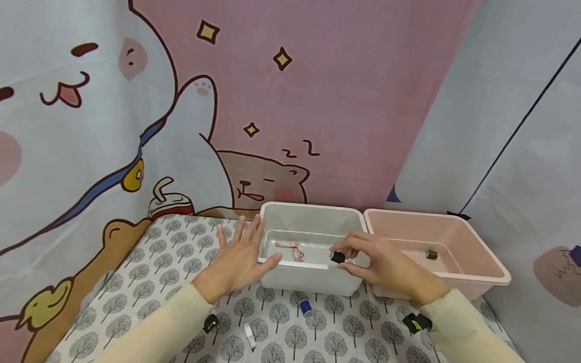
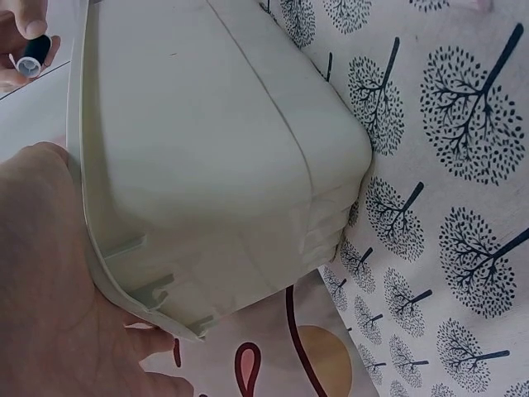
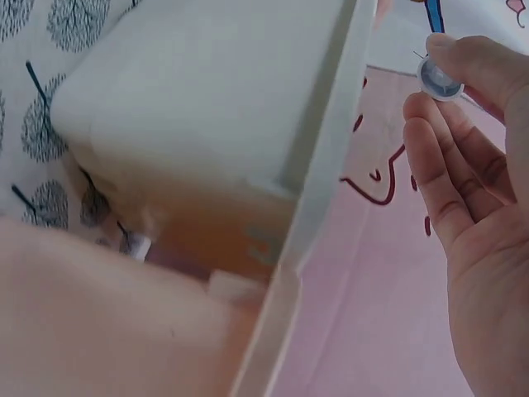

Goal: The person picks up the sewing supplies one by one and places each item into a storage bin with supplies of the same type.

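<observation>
- Pinching black thread spool (image 1: 338, 257) in right hand (image 1: 382, 260), above white bin's (image 1: 305, 281) near-right corner.
- Spreading left hand (image 1: 237, 261) at bin's left rim.
- Aligning spool roughly with near rim, pale end left.
- Showing from head alone: green spool (image 1: 432, 254) inside pink bin (image 1: 416, 229), right of white bin.

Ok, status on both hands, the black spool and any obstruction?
Left hand touches white bin. Right hand pinches black spool, held clear of white bin. No obstruction seen.

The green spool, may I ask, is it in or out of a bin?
In: the head view shows the green spool inside the pink bin.
</observation>
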Demonstrator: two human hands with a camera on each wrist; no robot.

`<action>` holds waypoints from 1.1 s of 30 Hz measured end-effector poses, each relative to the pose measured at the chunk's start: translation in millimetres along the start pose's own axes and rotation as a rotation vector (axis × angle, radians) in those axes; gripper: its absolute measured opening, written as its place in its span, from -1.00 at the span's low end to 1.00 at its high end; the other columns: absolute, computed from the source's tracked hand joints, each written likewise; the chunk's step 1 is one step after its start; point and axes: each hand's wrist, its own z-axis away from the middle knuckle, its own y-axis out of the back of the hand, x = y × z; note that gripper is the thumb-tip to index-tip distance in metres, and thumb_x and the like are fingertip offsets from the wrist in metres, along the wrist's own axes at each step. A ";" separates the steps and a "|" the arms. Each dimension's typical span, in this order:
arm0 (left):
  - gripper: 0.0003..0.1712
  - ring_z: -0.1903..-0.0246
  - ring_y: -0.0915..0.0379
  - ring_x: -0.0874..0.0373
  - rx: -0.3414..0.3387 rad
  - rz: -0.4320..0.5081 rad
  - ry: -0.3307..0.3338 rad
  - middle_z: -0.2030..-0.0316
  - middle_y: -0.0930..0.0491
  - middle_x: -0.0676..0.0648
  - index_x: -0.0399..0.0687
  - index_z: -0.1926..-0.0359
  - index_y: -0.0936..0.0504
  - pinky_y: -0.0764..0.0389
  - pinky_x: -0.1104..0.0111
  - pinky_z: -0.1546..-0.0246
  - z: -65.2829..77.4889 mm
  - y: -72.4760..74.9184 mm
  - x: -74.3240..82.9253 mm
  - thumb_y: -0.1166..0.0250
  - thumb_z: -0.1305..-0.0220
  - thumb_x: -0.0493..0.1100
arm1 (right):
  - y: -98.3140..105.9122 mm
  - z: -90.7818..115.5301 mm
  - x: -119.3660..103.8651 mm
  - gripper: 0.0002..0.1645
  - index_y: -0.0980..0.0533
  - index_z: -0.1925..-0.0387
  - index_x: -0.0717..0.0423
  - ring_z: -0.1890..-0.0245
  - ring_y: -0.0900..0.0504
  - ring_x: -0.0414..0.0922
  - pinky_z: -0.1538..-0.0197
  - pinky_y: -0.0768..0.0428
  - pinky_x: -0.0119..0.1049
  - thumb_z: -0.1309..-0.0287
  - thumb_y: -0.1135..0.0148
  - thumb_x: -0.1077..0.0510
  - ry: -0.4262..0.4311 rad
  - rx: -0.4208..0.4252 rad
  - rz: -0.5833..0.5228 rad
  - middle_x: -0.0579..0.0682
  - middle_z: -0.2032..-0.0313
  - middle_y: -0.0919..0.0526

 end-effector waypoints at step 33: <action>0.28 -0.93 0.33 -0.32 -0.013 0.002 -0.011 -0.95 0.16 -0.13 -0.08 -0.94 0.09 0.44 -0.71 -0.71 -0.3 1.3 -0.8 0.19 -0.67 0.73 | 61.2 11.0 78.4 -0.44 -0.85 -0.12 0.05 0.26 -0.83 -0.24 0.17 -0.84 -0.42 -0.11 -0.73 0.48 -0.130 0.101 0.088 -0.13 0.22 -0.89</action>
